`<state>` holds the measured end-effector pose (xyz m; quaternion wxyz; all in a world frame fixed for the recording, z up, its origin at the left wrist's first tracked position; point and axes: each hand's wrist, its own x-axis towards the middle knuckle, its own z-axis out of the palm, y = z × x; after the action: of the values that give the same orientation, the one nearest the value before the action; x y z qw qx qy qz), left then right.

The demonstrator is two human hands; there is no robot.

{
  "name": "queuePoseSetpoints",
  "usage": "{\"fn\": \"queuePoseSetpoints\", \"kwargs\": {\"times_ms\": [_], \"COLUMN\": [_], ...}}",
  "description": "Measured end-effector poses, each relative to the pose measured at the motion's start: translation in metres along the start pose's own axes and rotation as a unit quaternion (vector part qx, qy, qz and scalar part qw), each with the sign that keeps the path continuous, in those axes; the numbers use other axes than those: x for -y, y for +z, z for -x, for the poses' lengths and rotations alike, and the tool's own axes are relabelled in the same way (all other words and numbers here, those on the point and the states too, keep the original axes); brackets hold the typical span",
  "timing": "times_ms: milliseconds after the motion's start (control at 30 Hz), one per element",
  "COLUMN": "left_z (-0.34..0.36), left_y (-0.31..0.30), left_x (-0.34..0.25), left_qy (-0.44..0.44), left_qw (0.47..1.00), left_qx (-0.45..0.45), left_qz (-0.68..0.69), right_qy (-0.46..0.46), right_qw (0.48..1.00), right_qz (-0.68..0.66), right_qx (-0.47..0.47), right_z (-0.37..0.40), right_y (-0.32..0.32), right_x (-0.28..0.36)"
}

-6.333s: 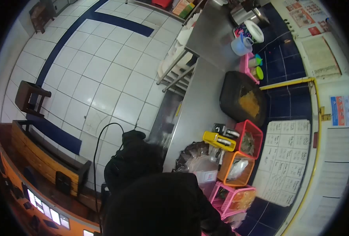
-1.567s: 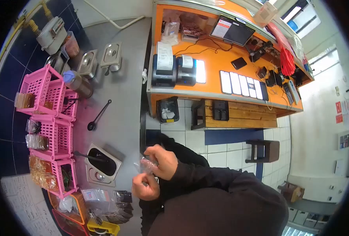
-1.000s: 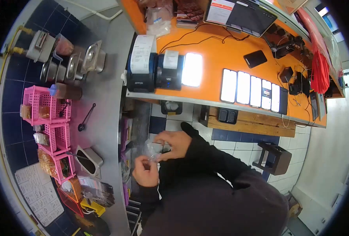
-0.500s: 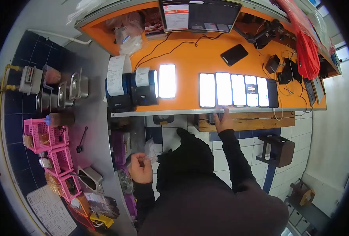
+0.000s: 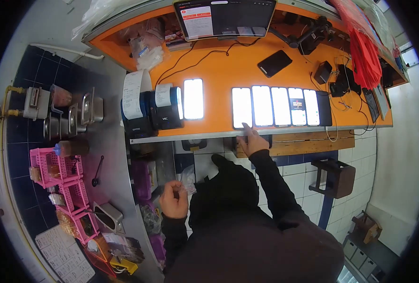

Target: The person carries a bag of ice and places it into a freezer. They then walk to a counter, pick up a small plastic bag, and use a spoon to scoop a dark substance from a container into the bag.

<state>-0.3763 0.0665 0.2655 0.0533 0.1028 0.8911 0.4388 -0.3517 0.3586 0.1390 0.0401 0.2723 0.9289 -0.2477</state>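
My left hand (image 5: 174, 200) is closed on a small clear plastic bag (image 5: 188, 178), held low in front of the counter beside my body. My right hand (image 5: 253, 142) is at the counter's front edge with a finger stretched onto the lower end of a lit phone (image 5: 242, 107). That phone is leftmost in a row of several phones with bright screens; one screen (image 5: 297, 106) in the row shows a dark block. Apart from the row, another lit phone (image 5: 194, 99) lies to the left, and a dark phone (image 5: 275, 63) lies farther back.
Two receipt printers (image 5: 168, 111) with paper out stand at the counter's left. A tablet (image 5: 226, 19) is at the back, with cables and adapters (image 5: 323, 72) to the right. Pink baskets (image 5: 53, 165) and metal pans sit on the left steel surface. A stool (image 5: 337, 179) stands below right.
My right hand has moved left along the counter edge, up to the leftmost phone of the row. My left hand has shifted slightly right, still holding the plastic bag. The view has shifted a little.
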Motion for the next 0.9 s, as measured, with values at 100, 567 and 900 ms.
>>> {"fn": "queuePoseSetpoints", "kwargs": {"times_ms": [100,567,900], "left_z": [0.001,0.001,0.002], "left_y": [-0.001,0.012,0.014], "left_x": [-0.006,0.007,-0.003], "left_qy": [0.003,-0.054,-0.048], "left_qw": [1.000,0.979,0.990], "left_qx": [-0.001,-0.006,-0.038], "left_qz": [0.014,-0.198,-0.124], "right_qy": [0.012,-0.233,-0.255], "right_qw": [1.000,0.836,0.873], "right_qz": [-0.008,-0.402,-0.334], "right_qx": [0.015,0.292,0.246], "right_z": [0.000,0.048,0.067], "right_y": [-0.009,-0.013,-0.020], "right_x": [0.006,0.106,0.139]}}
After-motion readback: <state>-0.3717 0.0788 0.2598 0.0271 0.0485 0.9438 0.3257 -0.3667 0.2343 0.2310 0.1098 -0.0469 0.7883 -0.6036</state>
